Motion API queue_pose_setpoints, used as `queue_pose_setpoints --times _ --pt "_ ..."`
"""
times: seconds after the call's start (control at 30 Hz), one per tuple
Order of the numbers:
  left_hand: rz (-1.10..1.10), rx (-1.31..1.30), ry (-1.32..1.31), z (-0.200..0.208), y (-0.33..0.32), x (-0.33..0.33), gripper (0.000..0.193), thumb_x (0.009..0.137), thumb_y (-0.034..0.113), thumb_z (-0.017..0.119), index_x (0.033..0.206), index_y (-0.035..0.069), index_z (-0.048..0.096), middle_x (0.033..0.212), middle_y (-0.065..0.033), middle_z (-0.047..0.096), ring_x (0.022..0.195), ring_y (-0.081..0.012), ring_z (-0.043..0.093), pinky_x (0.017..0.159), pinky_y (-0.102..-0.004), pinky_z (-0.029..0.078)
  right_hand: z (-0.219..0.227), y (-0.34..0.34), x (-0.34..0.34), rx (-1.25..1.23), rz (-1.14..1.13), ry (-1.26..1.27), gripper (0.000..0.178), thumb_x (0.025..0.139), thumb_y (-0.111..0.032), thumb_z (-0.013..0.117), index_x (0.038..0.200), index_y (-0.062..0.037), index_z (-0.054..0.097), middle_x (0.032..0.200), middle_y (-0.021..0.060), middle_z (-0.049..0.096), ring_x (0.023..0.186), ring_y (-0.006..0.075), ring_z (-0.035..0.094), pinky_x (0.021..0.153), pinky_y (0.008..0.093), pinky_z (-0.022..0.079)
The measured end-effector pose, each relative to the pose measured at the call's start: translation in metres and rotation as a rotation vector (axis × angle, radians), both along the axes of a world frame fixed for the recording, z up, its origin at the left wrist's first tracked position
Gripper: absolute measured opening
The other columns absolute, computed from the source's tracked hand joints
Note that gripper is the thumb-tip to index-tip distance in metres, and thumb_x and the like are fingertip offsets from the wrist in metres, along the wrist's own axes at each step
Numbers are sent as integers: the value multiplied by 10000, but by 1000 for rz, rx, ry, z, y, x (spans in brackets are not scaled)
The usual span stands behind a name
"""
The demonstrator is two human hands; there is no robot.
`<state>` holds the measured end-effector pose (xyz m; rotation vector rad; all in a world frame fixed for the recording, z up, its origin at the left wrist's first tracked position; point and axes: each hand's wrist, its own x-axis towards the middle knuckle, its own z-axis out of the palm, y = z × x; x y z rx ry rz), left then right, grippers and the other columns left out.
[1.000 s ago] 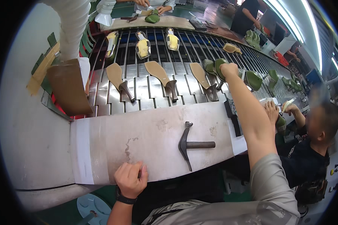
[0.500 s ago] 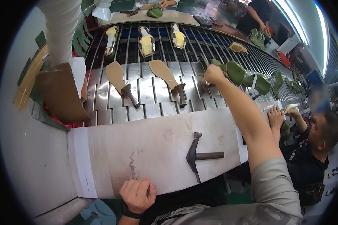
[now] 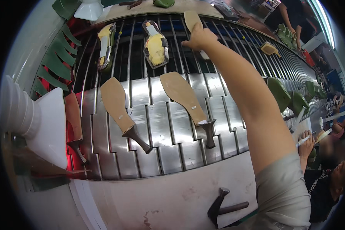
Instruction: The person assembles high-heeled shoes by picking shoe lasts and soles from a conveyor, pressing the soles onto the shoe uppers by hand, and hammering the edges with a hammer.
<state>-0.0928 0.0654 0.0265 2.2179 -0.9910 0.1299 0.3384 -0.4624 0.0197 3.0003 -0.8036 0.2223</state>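
My right arm stretches far over the rack, and my right hand (image 3: 201,37) is closed on a tan shoe sole (image 3: 191,20). The sole's front end sticks out beyond my fingers; a pale part shows under the hand, and the rest is hidden. To its left, on the bars, lie two shoe lasts bottom up with yellow undersides, one in the middle (image 3: 156,48) and one at the far left (image 3: 105,46). Nearer me, two tan soles with dark heels, the left sole (image 3: 113,99) and the right sole (image 3: 180,94), rest on metal slats. My left hand is out of view.
A hammer (image 3: 234,207) lies on the pale bench board (image 3: 172,195) in front. Green shoes (image 3: 278,94) stand at the right, near a co-worker's hand (image 3: 306,145). White ducting (image 3: 21,109) and a brown-red sole with a heel (image 3: 73,115) are at the left.
My right hand has moved from beside the green shoes to the far bars, where the tan sole now shows in it. The view has shifted, and my left hand has gone out of it.
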Motion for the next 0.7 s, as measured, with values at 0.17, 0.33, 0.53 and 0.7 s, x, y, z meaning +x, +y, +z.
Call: queue_pose_setpoints --times 0.17,0.33,0.53,0.7 --pt "-34 -34 -1 1 -2 5 162 931 106 764 1044 3 712 883 -138 672 717 -312 656 618 -444 516 -8 -27 6 -80 -43 -187 623 986 -326 635 1523 -65 457 1422 300 579 1297 488 605 995 638 535" --pt "-39 -95 -86 -6 3 3 204 953 164 765 1074 8 713 903 -140 680 721 -322 662 630 -447 520 66 19 -93 10 39 -36 619 917 -342 710 1406 3 554 1341 289 662 1237 476 665 1044 541 553" --pt "58 -162 -68 -27 10 -4 422 796 163 793 1161 -24 693 1020 -148 726 896 -333 690 795 -451 550 177 136 -264 307 170 -58 593 888 -376 739 1283 51 622 1134 252 756 1077 369 745 958 465 578" --pt "131 -162 -582 24 -6 -5 646 824 185 803 1406 8 585 1313 -191 668 1198 -405 650 1139 -607 428 130 252 -425 1365 309 -124 652 990 -505 709 1322 50 630 1069 120 719 941 191 685 740 355 552"
